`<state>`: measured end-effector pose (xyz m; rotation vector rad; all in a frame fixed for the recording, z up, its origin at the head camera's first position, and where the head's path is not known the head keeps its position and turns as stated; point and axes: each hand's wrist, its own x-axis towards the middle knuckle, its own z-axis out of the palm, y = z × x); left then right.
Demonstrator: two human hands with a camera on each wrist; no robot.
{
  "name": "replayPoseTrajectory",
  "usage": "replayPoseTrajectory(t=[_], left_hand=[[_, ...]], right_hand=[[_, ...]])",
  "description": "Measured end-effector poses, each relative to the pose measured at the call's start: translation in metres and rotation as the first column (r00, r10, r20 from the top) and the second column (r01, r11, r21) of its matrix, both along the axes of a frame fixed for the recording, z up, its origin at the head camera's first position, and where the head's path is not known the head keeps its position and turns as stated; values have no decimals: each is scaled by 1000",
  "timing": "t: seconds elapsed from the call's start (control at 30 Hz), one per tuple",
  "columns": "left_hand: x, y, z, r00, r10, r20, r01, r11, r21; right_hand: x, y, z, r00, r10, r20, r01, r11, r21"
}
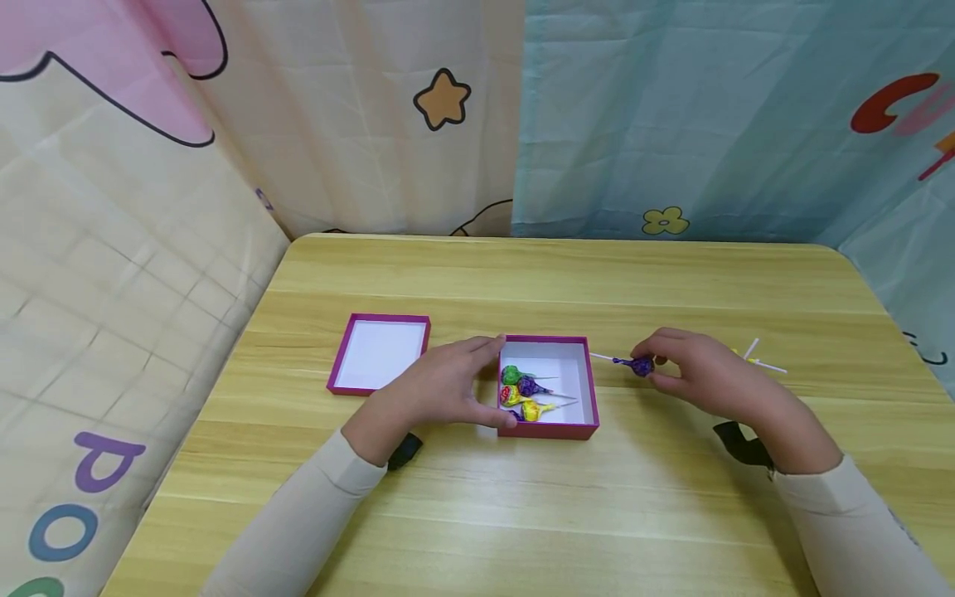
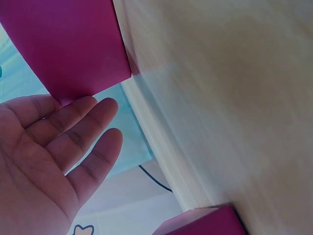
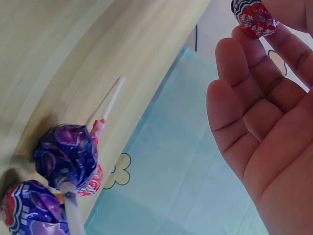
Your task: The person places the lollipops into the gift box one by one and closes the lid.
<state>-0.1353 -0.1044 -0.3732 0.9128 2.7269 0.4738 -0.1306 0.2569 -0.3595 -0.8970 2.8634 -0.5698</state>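
Observation:
A magenta box with a white inside stands open on the table, holding several wrapped lollipops in green, purple, red and yellow. My left hand spans its left side, thumb at the near corner and index finger at the far one; in the left wrist view the other fingers extend loosely beside the box. To the right of the box, my right hand pinches a purple-wrapped lollipop by its candy end between thumb and fingertips. Its white stick points left, toward the box rim.
The shallow magenta lid lies white side up behind my left forearm. Beyond my right hand, more lollipops lie on the table, two purple ones and a red one among them. Printed curtains hang along the table's back and sides.

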Motion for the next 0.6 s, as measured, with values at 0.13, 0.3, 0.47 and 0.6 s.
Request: replayPoseTrajectory(t=[0.13,0.3,0.47,0.6], left_hand=[[0,0,1,1000,2,-2,-2,1000,-2],[0,0,1,1000,1,-2,-1,1000,1],[1,-1,1,1000,3,0,-3,1000,5],[1,0,1,1000,3,-1,-3,1000,6]], right_hand=[[2,-2,2,1000,4,-8,-4,1000,-11],[3,-4,3,1000,11,-26,-12,999,-39],[4,-4,4,996,54,-74,-61,994,-94],[3,-5,6,989,94,-113,-109,985,-134]])
